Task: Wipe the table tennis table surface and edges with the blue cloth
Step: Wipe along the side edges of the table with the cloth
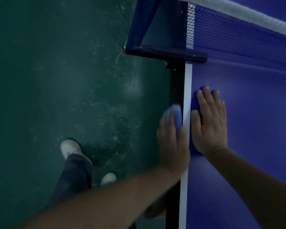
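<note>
The green floor (64, 80) is filling the left half of the view, scuffed with pale marks. The table tennis table (246, 146) is taking up the right side, its blue top running up to a white sideline (187, 90) and a dark side edge (177, 90) just outside that line. At the top, the net (238, 35) is stretching across the table under a white top band (254, 15), and its dark bracket (165, 52) is clamping onto the table edge and reaching out over the floor.

The person's two bare forearms are coming in from the bottom. A dark trouser leg (74, 172) and two white shoes (69, 148) are showing below on the floor.

The right hand (209, 123) is lying flat on the blue top just inside the sideline — fingers straight and close together, pointing toward the net, holding nothing.

The left hand (172, 142) is sitting at the side edge of the table, fingers curling around the blue cloth (176, 116) and pressing it against the dark edge. The cloth is bunched — a rounded lump sticking out beyond the fingertips, blurred, touching the edge beside the white sideline and level with the right hand.
</note>
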`<state>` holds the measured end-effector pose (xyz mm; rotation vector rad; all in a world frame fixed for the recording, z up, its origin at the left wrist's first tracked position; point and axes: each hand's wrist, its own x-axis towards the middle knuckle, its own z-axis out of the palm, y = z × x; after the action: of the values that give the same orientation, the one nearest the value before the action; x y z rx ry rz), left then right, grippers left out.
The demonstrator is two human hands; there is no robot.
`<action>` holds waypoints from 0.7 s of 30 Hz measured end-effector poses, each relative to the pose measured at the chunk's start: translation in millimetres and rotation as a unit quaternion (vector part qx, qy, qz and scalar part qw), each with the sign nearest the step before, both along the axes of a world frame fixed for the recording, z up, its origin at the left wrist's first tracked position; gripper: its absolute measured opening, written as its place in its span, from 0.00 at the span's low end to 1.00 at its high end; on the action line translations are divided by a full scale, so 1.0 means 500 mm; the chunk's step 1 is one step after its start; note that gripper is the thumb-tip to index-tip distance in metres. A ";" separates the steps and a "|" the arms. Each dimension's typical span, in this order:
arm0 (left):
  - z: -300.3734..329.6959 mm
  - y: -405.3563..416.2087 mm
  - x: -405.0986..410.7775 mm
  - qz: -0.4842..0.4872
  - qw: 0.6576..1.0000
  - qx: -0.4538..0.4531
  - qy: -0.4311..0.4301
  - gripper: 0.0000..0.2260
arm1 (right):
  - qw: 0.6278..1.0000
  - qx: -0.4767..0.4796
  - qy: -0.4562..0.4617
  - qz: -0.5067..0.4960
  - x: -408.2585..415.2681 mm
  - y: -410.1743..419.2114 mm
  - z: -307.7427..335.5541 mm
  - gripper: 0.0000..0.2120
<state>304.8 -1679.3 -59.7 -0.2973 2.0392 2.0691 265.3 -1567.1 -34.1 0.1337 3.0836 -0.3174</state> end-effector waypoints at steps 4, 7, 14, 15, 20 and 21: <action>-0.021 0.017 -0.198 0.028 0.999 -0.018 -0.028 0.23 | 1.000 -0.001 0.008 0.005 -0.001 -0.001 0.000 0.27; 0.002 0.010 -0.116 0.044 0.999 -0.008 -0.031 0.22 | 1.000 0.002 0.011 0.004 0.000 -0.001 0.000 0.27; 0.005 -0.002 -0.058 0.027 0.993 0.028 -0.109 0.21 | 1.000 0.013 0.012 0.011 0.001 0.002 -0.001 0.27; -0.006 0.004 -0.110 0.035 0.992 0.020 -0.116 0.22 | 1.000 0.013 0.011 0.011 0.002 0.002 -0.002 0.27; -0.027 -0.022 -0.118 -0.041 0.995 0.041 -0.086 0.23 | 1.000 0.012 0.011 0.012 0.000 0.001 -0.002 0.26; -0.043 -0.041 -0.097 -0.077 0.992 0.033 -0.094 0.22 | 1.000 0.014 0.010 0.012 -0.001 -0.001 -0.001 0.26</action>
<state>256.5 -1699.8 -81.3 -0.2997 1.8216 1.9321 264.9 -1567.4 -34.7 0.0940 3.1077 -0.2765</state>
